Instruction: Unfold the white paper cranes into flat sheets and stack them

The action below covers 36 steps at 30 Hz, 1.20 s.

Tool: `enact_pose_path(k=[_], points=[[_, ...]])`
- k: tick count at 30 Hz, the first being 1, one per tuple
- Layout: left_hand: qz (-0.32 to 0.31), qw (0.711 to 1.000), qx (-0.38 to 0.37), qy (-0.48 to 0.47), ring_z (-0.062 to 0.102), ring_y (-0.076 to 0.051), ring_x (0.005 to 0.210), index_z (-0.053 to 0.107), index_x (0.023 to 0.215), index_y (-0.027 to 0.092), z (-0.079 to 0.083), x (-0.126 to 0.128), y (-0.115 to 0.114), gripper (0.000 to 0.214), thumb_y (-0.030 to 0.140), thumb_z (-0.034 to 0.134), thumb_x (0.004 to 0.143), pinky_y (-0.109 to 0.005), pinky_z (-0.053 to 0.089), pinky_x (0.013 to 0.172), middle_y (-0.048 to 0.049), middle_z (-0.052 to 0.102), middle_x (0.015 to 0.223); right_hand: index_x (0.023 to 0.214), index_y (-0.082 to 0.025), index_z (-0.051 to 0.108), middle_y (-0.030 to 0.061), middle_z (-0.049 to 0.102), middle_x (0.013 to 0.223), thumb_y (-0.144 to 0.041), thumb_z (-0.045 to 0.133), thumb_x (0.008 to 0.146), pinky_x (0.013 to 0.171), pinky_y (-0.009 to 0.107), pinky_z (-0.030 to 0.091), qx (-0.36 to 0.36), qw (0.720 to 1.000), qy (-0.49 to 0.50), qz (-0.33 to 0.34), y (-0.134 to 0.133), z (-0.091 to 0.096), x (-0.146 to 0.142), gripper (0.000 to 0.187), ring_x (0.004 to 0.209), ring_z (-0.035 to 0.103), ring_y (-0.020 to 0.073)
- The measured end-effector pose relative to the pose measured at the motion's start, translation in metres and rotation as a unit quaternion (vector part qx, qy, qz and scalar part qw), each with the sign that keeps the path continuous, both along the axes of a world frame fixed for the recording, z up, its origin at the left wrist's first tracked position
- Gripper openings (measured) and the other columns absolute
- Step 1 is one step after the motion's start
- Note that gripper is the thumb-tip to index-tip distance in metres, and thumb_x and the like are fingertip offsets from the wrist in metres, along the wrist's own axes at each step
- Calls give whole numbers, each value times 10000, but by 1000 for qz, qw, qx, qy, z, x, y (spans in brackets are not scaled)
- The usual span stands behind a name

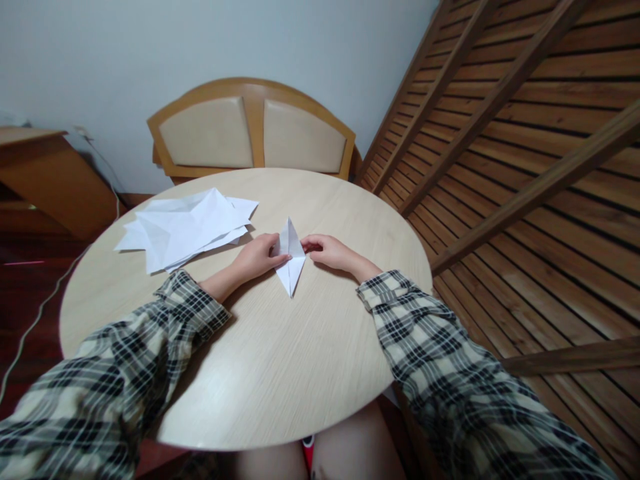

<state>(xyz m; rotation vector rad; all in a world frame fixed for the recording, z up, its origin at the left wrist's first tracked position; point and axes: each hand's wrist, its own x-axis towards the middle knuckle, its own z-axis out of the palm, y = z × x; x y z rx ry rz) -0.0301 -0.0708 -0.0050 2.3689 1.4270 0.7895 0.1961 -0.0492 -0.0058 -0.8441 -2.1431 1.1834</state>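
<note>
A white folded paper (290, 270), shaped like a long diamond with a crease down its middle, lies on the round table (280, 360). My left hand (257, 257) grips its left side, the thumb lying across the paper's middle and the other fingers curled at the edge. Just off the right corner is my right hand (327, 252). Its fingers are bent, with a gap between thumb and forefinger and nothing seen in them; whether a fingertip touches the paper I cannot tell.
Several creased white paper sheets (185, 230) lie in a loose pile at the table's back left. Behind the table stands a padded wooden headboard (259, 127). A slatted wooden partition (500, 180) rises on the right. A cable (45, 303) runs along the floor at left.
</note>
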Motion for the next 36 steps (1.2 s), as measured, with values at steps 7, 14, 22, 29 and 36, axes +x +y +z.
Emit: enact_pose_path(k=[7, 14, 22, 29, 36], points=[[-1, 1000, -3, 13, 469, -182, 641, 440, 707, 234, 1, 0, -1, 297, 377, 684, 795, -327, 335, 591, -20, 528, 707, 864, -179, 686, 47, 695, 917, -189, 662, 807, 836, 328, 476, 44, 997, -30, -49, 1, -2, -2, 62, 849, 610, 171], [4, 1000, -20, 18, 479, -183, 658, 431, 708, 233, 6, 2, -3, 298, 373, 679, 795, -326, 345, 603, -22, 543, 728, 747, -175, 674, 22, 662, 789, -233, 691, 787, 742, 301, 431, 93, 989, -51, -107, 5, -7, -5, 73, 754, 577, 156], [3, 999, -22, 32, 473, -181, 666, 423, 717, 232, 5, 1, -3, 299, 401, 651, 814, -331, 350, 611, -27, 533, 735, 760, -177, 676, 30, 663, 781, -341, 601, 883, 714, 292, 406, 117, 986, -29, -116, 2, -10, -7, 218, 742, 562, 155], [-17, 1000, 14, -10, 458, -181, 627, 415, 629, 240, 3, 0, -1, 323, 405, 573, 858, -349, 355, 609, -25, 496, 650, 795, -178, 658, 20, 662, 794, -311, 591, 890, 721, 286, 412, 109, 987, -22, -116, -2, -7, -10, 176, 751, 566, 153], [3, 997, 35, -72, 517, -181, 685, 506, 657, 218, 4, 0, -1, 294, 392, 576, 883, -344, 415, 666, -41, 590, 713, 814, -195, 680, 30, 667, 821, -275, 558, 934, 794, 302, 398, 201, 971, -91, -92, -6, -2, -15, 189, 814, 566, 167]])
